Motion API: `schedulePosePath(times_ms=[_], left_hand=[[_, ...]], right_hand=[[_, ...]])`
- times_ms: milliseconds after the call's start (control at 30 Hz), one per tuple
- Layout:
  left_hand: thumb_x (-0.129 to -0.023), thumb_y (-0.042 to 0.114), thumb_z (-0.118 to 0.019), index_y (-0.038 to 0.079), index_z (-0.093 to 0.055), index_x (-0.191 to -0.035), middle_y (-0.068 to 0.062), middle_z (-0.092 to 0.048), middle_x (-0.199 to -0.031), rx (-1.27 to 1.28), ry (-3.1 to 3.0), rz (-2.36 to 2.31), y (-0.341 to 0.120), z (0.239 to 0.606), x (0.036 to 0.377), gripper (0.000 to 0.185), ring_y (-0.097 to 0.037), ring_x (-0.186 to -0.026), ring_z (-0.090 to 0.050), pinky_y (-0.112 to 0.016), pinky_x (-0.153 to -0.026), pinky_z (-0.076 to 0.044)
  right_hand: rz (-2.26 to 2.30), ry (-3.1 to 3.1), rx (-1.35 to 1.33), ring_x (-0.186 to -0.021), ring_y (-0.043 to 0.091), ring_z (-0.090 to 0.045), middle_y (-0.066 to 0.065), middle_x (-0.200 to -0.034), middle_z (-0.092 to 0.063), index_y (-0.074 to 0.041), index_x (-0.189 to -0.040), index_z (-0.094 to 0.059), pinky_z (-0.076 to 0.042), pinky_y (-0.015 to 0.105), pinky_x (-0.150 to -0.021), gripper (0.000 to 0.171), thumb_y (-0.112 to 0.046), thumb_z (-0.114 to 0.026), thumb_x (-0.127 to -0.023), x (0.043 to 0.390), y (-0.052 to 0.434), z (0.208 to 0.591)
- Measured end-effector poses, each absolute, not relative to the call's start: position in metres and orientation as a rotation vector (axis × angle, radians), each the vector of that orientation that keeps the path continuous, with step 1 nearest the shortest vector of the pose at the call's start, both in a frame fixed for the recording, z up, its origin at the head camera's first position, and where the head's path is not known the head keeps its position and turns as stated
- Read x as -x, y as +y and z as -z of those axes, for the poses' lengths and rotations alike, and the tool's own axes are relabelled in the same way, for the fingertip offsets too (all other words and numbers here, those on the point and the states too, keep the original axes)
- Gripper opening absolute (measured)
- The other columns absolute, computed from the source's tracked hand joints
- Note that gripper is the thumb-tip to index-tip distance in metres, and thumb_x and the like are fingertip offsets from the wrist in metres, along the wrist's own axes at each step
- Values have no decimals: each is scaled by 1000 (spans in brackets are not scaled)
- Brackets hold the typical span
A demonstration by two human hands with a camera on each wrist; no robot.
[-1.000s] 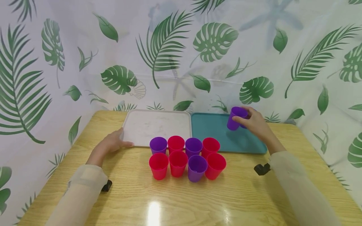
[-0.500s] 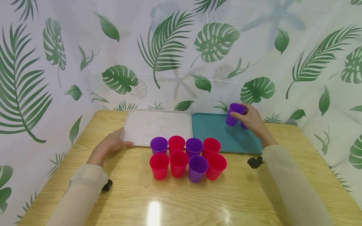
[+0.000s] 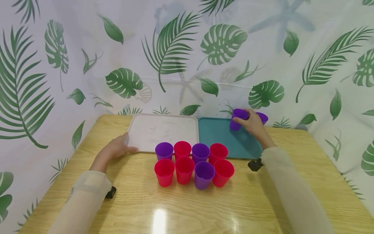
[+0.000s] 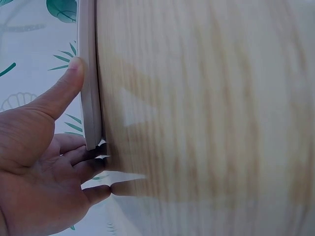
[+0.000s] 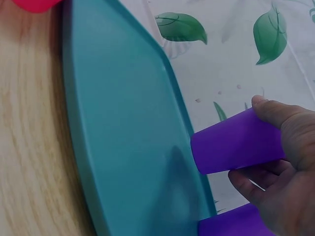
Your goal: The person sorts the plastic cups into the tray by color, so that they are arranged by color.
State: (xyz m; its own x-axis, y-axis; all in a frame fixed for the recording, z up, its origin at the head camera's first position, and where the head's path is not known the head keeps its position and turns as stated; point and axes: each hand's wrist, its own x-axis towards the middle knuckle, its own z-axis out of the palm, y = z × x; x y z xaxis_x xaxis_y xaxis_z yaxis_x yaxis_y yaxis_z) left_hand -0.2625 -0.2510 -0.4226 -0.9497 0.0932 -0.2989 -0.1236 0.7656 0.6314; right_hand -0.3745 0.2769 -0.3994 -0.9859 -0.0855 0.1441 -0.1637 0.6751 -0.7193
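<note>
My right hand [image 3: 255, 126] grips a purple cup [image 3: 237, 121] above the back part of the teal tray [image 3: 213, 131]; whether its base touches the tray cannot be told. Another purple cup [image 3: 262, 117] stands just right of that hand, partly hidden by it. In the right wrist view, thumb and fingers wrap the upper part of the held cup [image 5: 236, 142]. At the near left corner of the white tray [image 3: 163, 130], my left hand [image 3: 117, 146] rests with extended thumb and relaxed fingers. The left wrist view has the thumb touching the white tray's edge [image 4: 89, 98].
Two rows of cups stand upright in front of the trays, mixing red cups [image 3: 184, 172] and purple cups [image 3: 203, 177]. Both trays lie side by side on the wooden table [image 3: 187, 208]. A leaf-printed cloth [image 3: 187, 65] hangs behind.
My right hand has carried the purple cup leftward over the teal tray, uncovering more of the other purple cup at the right. My left hand has stayed at the white tray's corner.
</note>
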Motion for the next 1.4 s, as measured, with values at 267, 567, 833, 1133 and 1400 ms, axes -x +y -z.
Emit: schedulePosePath(times_ms=[267, 567, 833, 1133, 1400], left_hand=[[-96, 35, -75, -11, -4, -159, -35, -7, -165, 24, 2642, -988, -251, 423, 263, 106, -52, -153, -6, -60, -124, -8], [-96, 36, -74, -11, -4, -160, -36, -7, -165, 10, 2655, -972, -252, 424, 264, 106, -51, -153, -6, -59, -125, -8], [-96, 36, -74, -12, -3, -159, -37, -7, -164, -8, 2658, -963, -253, 425, 264, 106, -52, -152, -7, -59, -125, -8], [-96, 39, -74, -10, -3, -160, -35, -7, -165, -2, 2660, -958, -253, 426, 266, 107, -52, -153, -7, -60, -124, -8], [-96, 37, -74, -9, -5, -161, -34, -9, -165, -11, 2668, -970, -253, 426, 264, 105, -51, -153, -8, -59, -125, -9]], right_hand=[[-1153, -2797, -170, -137, 49, -45, 36, -149, -45, 12, -153, -32, -38, 59, -114, 88, -40, -74, -96, 383, 276, 410], [-1187, -2784, -143, -141, 49, -40, 36, -153, -40, 13, -154, -30, -34, 59, -117, 86, -34, -75, -96, 384, 275, 416], [-1144, -2794, -138, -142, 50, -38, 36, -155, -36, 11, -157, -22, -33, 60, -117, 95, -35, -77, -95, 386, 274, 418], [-1103, -2685, -222, -144, 50, -37, 33, -159, -35, 7, -159, -24, -34, 60, -117, 88, -39, -70, -100, 369, 271, 400], [-1176, -2600, -308, -141, 47, -43, 30, -155, -43, 8, -155, -32, -37, 57, -116, 78, -31, -71, -100, 355, 263, 388]])
